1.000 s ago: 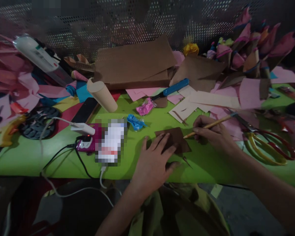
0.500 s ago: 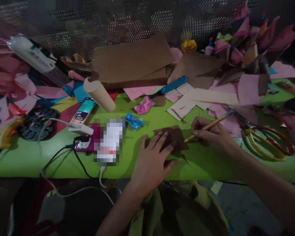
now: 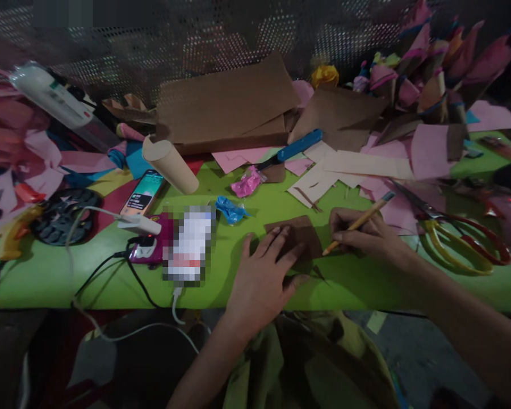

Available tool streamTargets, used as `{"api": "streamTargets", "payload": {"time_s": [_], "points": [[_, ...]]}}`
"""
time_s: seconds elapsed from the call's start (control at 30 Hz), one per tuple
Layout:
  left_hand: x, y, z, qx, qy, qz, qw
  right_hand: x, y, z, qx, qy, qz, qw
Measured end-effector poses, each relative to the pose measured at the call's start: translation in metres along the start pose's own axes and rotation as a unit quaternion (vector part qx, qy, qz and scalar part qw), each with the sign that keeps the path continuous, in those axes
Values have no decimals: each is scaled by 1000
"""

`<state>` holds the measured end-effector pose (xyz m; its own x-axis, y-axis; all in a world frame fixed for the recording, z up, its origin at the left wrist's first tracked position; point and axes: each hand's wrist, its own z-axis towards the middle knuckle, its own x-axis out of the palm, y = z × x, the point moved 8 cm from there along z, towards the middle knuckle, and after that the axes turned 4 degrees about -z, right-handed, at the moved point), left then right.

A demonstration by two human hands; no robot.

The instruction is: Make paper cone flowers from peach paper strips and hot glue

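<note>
A small brown piece of paper [image 3: 303,233] lies on the green table [image 3: 46,272] near its front edge. My left hand [image 3: 262,278] lies flat on it with fingers spread, pinning its left half. My right hand [image 3: 366,236] is closed around a yellow pencil [image 3: 360,221], whose tip touches the paper's right edge. Thin brown offcuts lie just in front of the paper.
Scissors with red and yellow handles [image 3: 464,244] lie right of my hand. A blue-handled knife [image 3: 296,147], cardboard sheets [image 3: 225,108], a paper roll [image 3: 170,165], a lit phone [image 3: 142,193], cables, a glue gun [image 3: 12,230] and pink paper scraps crowd the table's back and left.
The phone's screen has lit up. My right hand has tilted the pencil more upright and drawn its tip down along the paper's right edge. My left hand has stayed put.
</note>
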<state>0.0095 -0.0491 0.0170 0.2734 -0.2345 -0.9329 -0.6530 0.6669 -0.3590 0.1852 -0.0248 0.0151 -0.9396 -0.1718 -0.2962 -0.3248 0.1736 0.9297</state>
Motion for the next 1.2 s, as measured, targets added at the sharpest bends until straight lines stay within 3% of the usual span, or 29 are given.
{"api": "streamTargets", "payload": {"time_s": [0.1, 0.33, 0.7, 1.2], "points": [[0, 0, 0, 2, 2, 1, 1000, -3, -6, 2, -8, -2, 24, 1000], [2, 1, -1, 9, 0, -8, 1000, -21, -5, 13, -60, -128, 51, 989], [3, 1, -1, 10, -2, -22, 1000, -19, -7, 20, -58, -159, 7, 986], [2, 0, 0, 10, -12, -8, 1000, -18, 0, 17, -84, -133, -39, 987]]}}
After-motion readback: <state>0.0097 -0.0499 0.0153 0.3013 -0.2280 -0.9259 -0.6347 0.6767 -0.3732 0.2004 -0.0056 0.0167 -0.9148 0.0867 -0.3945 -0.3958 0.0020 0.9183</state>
